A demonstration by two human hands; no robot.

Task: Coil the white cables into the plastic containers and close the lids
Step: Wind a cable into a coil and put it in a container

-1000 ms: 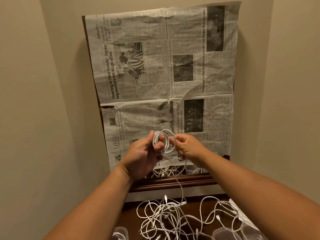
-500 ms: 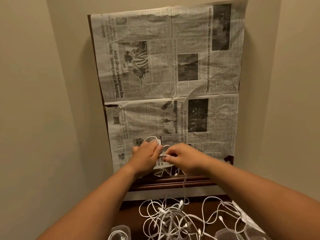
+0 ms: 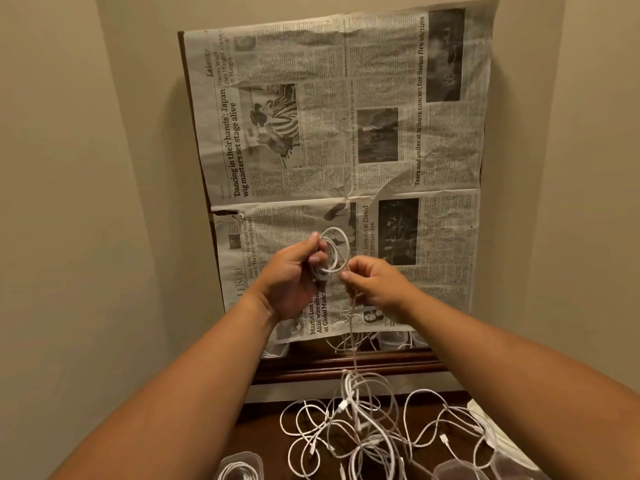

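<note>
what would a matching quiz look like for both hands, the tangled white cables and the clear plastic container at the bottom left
1 left hand
2 right hand
3 tangled white cables
4 clear plastic container

a has a coiled cable inside
b grips the white cable coil
c pinches the hanging strand
d lies on the dark wooden top

Pairs: 1-b, 2-c, 3-d, 4-a
</note>
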